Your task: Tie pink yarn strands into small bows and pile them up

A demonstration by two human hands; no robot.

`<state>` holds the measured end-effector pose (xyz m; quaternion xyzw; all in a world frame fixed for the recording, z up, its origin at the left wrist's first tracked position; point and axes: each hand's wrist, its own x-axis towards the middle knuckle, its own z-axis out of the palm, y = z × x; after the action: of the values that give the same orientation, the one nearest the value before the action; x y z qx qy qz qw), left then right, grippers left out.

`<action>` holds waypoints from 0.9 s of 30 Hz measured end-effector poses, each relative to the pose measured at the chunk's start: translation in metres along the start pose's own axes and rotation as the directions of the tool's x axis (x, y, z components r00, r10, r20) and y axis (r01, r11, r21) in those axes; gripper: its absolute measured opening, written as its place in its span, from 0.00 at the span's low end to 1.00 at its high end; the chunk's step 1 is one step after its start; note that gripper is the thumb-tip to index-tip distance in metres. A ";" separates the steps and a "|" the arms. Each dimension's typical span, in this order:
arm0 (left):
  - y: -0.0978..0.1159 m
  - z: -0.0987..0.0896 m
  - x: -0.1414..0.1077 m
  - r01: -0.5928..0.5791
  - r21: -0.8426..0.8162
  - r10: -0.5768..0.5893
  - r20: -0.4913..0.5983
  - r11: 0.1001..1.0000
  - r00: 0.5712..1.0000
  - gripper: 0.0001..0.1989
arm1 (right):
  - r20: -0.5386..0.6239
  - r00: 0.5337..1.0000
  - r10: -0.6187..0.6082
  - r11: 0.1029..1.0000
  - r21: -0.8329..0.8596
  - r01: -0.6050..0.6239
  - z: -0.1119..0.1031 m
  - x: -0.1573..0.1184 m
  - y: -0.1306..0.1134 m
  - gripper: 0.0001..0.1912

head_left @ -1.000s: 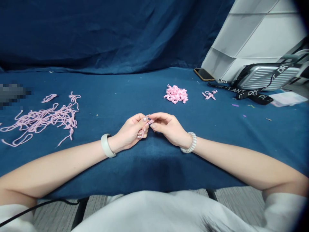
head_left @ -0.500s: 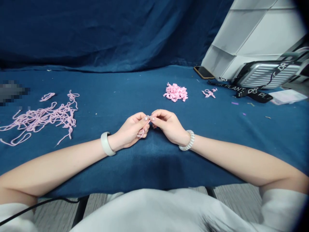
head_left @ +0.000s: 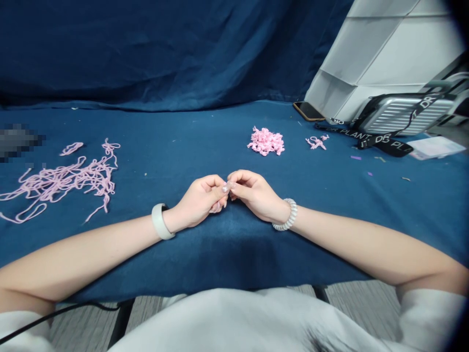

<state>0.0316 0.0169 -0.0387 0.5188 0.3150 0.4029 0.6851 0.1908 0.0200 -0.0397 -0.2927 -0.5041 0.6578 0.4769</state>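
My left hand (head_left: pixel 205 199) and my right hand (head_left: pixel 256 194) meet over the middle of the blue cloth, thumb tips touching. Both are closed in a pinch. A short bit of pink yarn (head_left: pixel 217 207) shows at the curled fingers of my left hand; the rest is hidden by the fingers. My right thumb and forefinger pinch at the same spot, where the yarn is mostly covered. A tangled heap of pink yarn (head_left: pixel 69 178) lies to the left. Beyond my right hand sits a pile of small pink knotted yarn pieces (head_left: pixel 266 142).
A few pink yarn scraps (head_left: pixel 317 142) lie right of the pile. Farther right are a phone (head_left: pixel 308 111), a black lettered strap (head_left: pixel 384 139), a silver ribbed case (head_left: pixel 406 115) and a white box (head_left: pixel 388 44). A blue curtain (head_left: pixel 154 54) hangs behind the cloth-covered table (head_left: pixel 176 142).
Both hands have shifted slightly toward me and their thumbs have pressed closer together. Less of the pink yarn shows between the fingers. The piles lie as before.
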 end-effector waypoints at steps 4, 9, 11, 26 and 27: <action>0.001 -0.001 -0.003 -0.017 0.123 0.016 0.012 0.992 1.000 0.13 | 0.078 0.997 0.030 0.999 0.026 -0.032 -0.001 -0.002 -0.001 0.12; 0.001 -0.002 -0.005 -0.014 0.157 0.008 0.037 0.988 0.999 0.13 | 0.158 0.987 0.023 0.996 0.087 -0.038 -0.004 -0.002 0.002 0.13; 0.001 -0.002 -0.005 -0.025 0.149 0.018 0.049 0.989 0.999 0.12 | 0.181 0.983 0.025 0.992 0.117 -0.047 -0.004 -0.001 0.003 0.16; 0.007 0.003 -0.008 -0.018 0.219 0.000 0.082 0.975 0.997 0.13 | 0.307 0.944 0.119 0.964 0.193 -0.184 0.000 -0.004 0.001 0.17; 0.007 0.002 -0.008 -0.014 0.216 -0.002 0.077 0.976 0.997 0.13 | 0.308 0.942 0.136 0.961 0.189 -0.200 0.000 -0.004 0.001 0.18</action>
<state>0.0282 0.0096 -0.0312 0.6062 0.3289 0.3481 0.6350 0.1923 0.0169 -0.0407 -0.1805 -0.4670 0.7834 0.3681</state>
